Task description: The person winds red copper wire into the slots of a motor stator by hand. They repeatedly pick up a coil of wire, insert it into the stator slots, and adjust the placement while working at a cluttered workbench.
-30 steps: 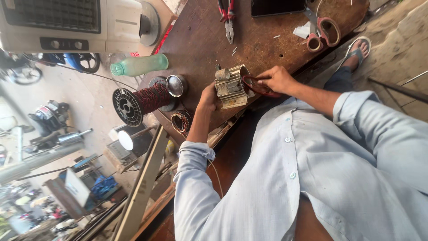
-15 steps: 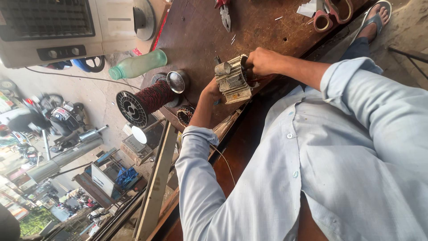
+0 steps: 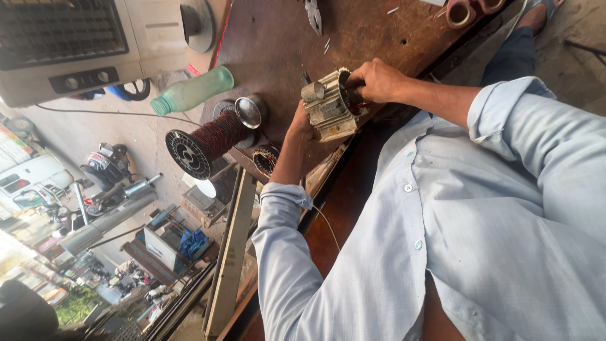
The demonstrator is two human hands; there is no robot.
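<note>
Both hands (image 3: 372,81) grip motor stator (image 3: 328,104) near bench edge (image 3: 328,170).

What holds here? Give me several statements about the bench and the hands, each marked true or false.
1. Both hands are on the ribbed metal motor housing. True: the left hand steadies its side and the right hand is at its open end.
2. The green plastic bottle stands upright. False: it lies on its side.
3. A spool of dark red wire lies on the wooden bench. True.
4. The right hand grips the pliers. False: they lie apart, at the far side of the bench.
5. The person wears a dark short-sleeved shirt. False: it is light and long-sleeved.
</note>
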